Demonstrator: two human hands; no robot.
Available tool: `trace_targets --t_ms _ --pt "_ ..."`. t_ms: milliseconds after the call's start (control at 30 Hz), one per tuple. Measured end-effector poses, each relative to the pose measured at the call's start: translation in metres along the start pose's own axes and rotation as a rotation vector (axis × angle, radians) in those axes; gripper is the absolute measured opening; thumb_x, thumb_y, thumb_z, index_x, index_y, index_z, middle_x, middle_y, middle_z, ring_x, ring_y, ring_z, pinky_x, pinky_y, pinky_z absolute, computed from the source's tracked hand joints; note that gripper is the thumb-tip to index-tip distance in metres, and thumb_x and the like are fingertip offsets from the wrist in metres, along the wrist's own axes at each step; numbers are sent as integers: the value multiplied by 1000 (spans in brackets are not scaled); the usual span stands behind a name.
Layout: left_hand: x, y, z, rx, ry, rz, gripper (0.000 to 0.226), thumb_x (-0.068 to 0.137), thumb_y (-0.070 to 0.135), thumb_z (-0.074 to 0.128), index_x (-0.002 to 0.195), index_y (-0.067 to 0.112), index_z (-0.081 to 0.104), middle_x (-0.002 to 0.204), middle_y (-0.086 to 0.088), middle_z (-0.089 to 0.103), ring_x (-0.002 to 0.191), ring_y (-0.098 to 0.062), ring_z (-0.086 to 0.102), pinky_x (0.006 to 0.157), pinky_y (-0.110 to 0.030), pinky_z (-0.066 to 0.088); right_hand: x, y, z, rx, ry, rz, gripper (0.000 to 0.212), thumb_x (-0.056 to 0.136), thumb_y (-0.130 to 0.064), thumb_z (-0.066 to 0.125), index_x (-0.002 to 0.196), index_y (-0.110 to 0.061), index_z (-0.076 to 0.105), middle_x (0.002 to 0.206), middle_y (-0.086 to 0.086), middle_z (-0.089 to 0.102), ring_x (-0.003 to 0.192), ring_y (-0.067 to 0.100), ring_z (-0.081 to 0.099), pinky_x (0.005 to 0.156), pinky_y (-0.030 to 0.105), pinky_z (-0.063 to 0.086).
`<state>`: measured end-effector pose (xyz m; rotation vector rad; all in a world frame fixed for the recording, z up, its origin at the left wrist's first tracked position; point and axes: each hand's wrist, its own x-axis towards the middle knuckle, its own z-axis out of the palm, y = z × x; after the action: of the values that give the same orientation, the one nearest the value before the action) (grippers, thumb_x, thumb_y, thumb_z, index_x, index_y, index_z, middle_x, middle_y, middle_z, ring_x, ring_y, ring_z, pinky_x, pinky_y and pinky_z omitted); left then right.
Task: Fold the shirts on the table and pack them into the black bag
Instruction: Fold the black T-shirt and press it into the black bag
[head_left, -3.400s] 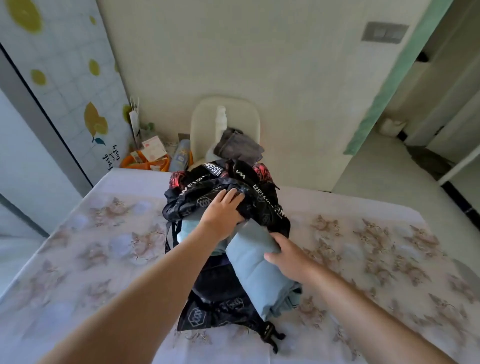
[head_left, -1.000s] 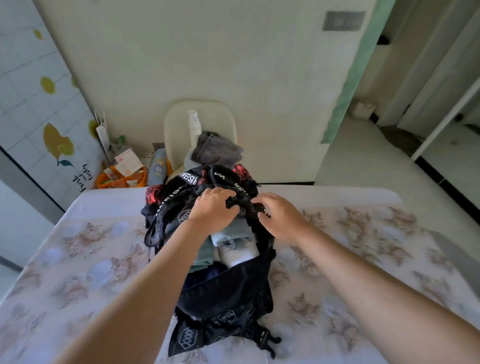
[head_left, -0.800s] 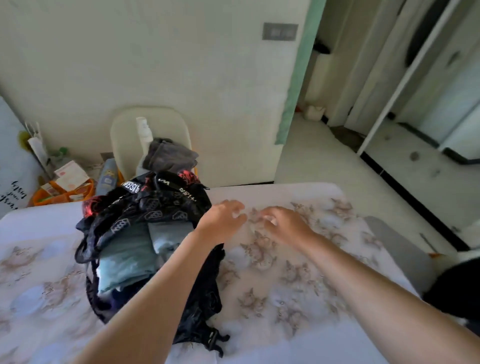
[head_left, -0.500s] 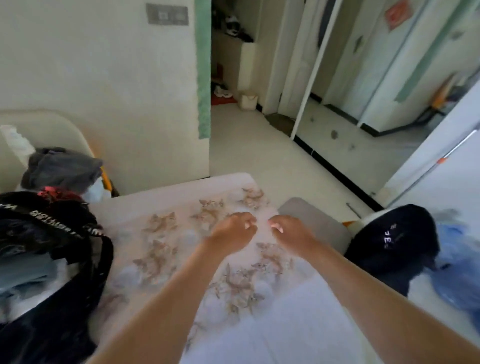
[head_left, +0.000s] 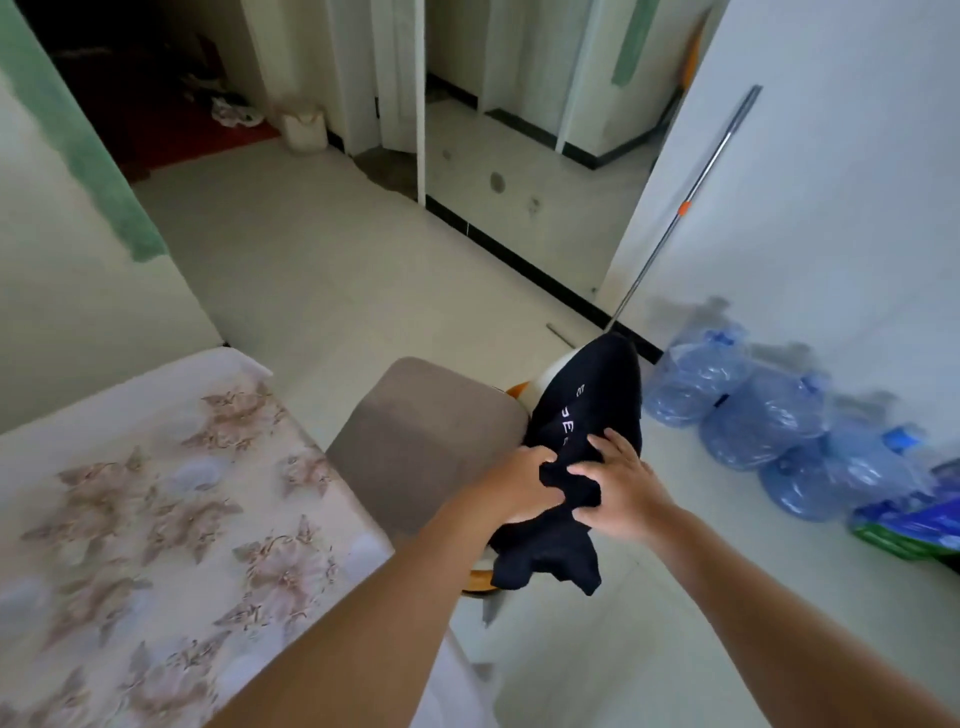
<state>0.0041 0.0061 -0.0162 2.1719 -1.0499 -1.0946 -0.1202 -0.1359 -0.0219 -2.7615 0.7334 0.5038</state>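
A black shirt (head_left: 582, 415) with small white lettering lies bunched over something white and orange just right of a brown padded stool (head_left: 421, 441), off the table's right end. My left hand (head_left: 519, 483) grips a fold of the shirt's cloth. My right hand (head_left: 621, 483) pinches the same bunch from the right, fingers spread over it. A loose end of the shirt hangs below my hands. The black bag is out of view.
The table (head_left: 156, 519) with its flowered cloth fills the lower left. Several blue plastic water jugs (head_left: 769, 421) lie on the floor along the right wall. A metal pole (head_left: 685, 208) leans against that wall. Pale floor stretches toward the doorways behind.
My view has swung right, away from the bag and its blue folded shirts. Both hands left the bag, crossed the table and now hold the black shirt beside the stool.
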Motion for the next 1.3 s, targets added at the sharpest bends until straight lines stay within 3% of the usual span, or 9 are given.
trace_targets --t_ms 100,300,400,533,667,767,933,1133,1300 --pt "26 3 27 51 -186 -39 87 78 39 72 152 25 27 147 1 42 130 -26 46 104 -41 43 9 21 8 104 10 -87 28 79 -42 75 107 -39 75 145 -18 49 150 10 10 114 39 29" --pt "42 -11 44 99 0 20 10 84 12 63 74 14 60 80 -7 60 85 -31 60 67 -30 40 16 21 9 279 380 -64 9 90 -25 67 85 -27 74 111 -17 63 120 13 52 87 31 29" --pt "34 -4 30 12 66 41 8 95 16 56 98 12 63 100 -5 63 93 -25 59 79 -35 44 20 30 -6 332 509 -35 24 87 -18 64 109 -27 65 130 -7 53 124 19 44 100 35 31" --pt "15 3 -13 -157 293 -48 10 103 27 36 102 31 44 96 2 58 82 -13 53 65 -32 38 20 23 -25 158 148 -56 62 77 -31 55 138 -38 47 149 -12 39 147 15 19 120 45 2" --pt "-21 5 -65 -103 417 -26 17 104 24 28 105 31 44 89 -2 59 77 -19 57 58 -32 38 32 -10 -32 46 293 -24 27 94 -30 53 120 -25 59 114 -4 65 123 22 52 118 51 13" --pt "-57 -6 -102 -53 479 -42 23 101 20 29 103 33 47 86 -3 60 75 -20 57 61 -34 43 33 -53 -52 302 302 -27 23 100 -20 42 118 -18 54 99 10 70 100 34 63 96 42 42" --pt "-136 -41 -155 91 584 -148 12 90 38 47 97 44 53 74 8 61 65 -13 58 56 -27 42 23 -156 -85 514 239 -197 26 100 -17 35 116 -23 55 91 2 65 80 22 61 69 36 49" --pt "-273 -120 -188 223 971 -256 10 89 36 52 95 36 60 77 10 63 71 -19 58 58 -27 43 -9 -313 -104 550 296 -452 15 88 -24 47 93 -28 60 83 -8 66 76 16 61 67 31 46" --pt "-377 -202 -192 273 931 -404 12 88 33 51 80 32 60 70 9 60 70 -21 55 54 -26 34 -48 -425 -71 421 177 -598 19 83 -25 46 96 -26 61 83 -4 66 79 21 60 68 33 47"
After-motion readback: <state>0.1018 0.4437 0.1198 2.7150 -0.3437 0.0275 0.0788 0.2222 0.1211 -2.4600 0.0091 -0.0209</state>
